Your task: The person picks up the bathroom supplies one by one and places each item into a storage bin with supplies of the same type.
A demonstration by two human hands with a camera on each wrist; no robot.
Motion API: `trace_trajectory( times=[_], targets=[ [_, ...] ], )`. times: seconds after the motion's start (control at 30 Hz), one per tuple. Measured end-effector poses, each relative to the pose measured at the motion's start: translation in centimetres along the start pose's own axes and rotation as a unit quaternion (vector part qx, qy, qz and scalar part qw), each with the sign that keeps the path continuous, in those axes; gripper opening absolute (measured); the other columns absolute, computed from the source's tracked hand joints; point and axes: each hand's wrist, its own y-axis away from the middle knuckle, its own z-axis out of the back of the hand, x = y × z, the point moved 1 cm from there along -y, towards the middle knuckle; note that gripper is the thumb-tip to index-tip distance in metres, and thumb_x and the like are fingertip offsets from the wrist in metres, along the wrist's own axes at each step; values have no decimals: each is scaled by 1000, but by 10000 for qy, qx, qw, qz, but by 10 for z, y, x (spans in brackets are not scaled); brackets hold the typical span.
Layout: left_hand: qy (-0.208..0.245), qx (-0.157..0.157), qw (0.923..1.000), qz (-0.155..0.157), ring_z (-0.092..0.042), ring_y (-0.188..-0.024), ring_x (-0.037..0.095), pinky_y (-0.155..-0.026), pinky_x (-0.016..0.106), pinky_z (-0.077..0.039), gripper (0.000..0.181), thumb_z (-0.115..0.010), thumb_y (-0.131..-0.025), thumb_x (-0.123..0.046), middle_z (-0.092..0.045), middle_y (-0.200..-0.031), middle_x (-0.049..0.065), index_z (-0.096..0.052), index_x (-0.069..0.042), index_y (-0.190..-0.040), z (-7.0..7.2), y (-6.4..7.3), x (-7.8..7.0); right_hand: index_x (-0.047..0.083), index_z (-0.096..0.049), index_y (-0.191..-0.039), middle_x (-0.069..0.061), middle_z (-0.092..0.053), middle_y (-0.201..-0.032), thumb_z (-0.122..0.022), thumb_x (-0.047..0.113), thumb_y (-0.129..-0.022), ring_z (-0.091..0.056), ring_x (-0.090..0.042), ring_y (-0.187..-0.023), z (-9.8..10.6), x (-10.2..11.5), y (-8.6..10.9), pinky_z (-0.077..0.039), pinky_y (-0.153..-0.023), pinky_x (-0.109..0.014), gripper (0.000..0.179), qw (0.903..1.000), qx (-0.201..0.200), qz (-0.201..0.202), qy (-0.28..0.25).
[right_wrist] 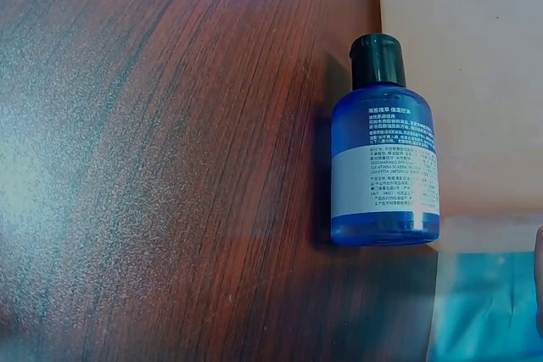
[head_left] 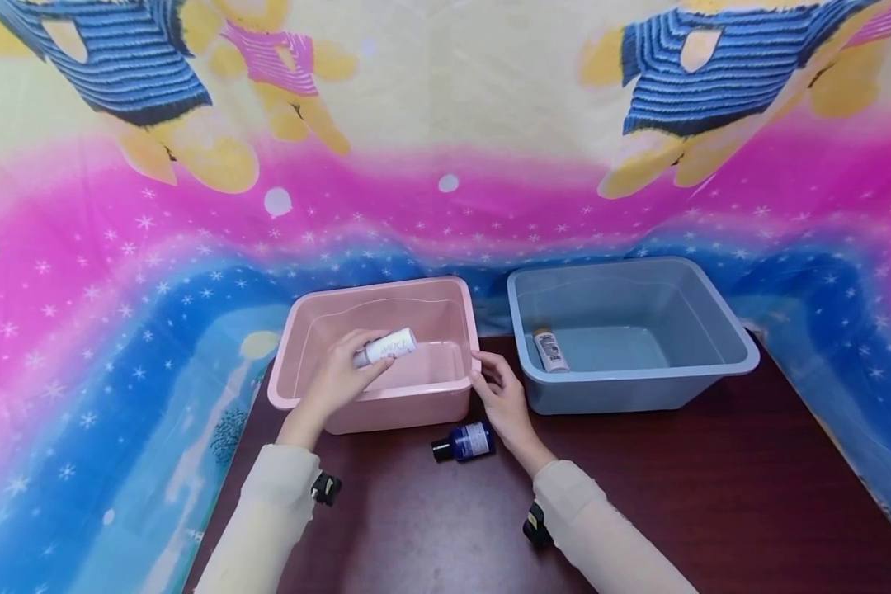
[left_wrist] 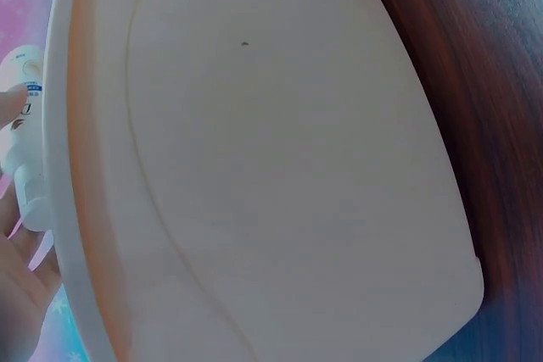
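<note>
White bottle (head_left: 395, 346), likely light but slippery, is best held mid-body; left hand (head_left: 339, 373) grips it with curled fingers, right hand (head_left: 506, 399) unclear.

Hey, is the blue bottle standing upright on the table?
No, the blue bottle lies on its side on the table, in front of the pink tub.

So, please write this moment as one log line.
left fingers: hold white bottle over pink bin | right fingers: touch pink bin's rim | blue bottle: lying on table
</note>
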Motion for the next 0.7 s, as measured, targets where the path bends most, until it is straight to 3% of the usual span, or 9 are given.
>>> trace_trajectory(
  times=[0.37, 0.7],
  targets=[
    [-52, 749, 9968, 265, -55, -88, 16, -75, 35, -46, 40, -69, -83, -32, -61, -110, 1, -62, -18, -120, -5, -5, 4, 0, -55, -122, -21, -55, -122, -57, 5, -91, -51, -34, -111, 0, 0, 0, -45, -84, -42, 31, 10000, -31, 75, 40],
    [-237, 1270, 9907, 429, -55, -100, 19, -87, 40, -44, 40, -69, -84, -32, -61, -115, 2, -61, -18, -121, -9, -9, 4, 0, -56, -121, -19, -57, -120, -58, 4, -90, -53, -30, -109, -1, 0, 0, -46, -81, -34, 31, 9999, -94, 112, 83]
  ],
)
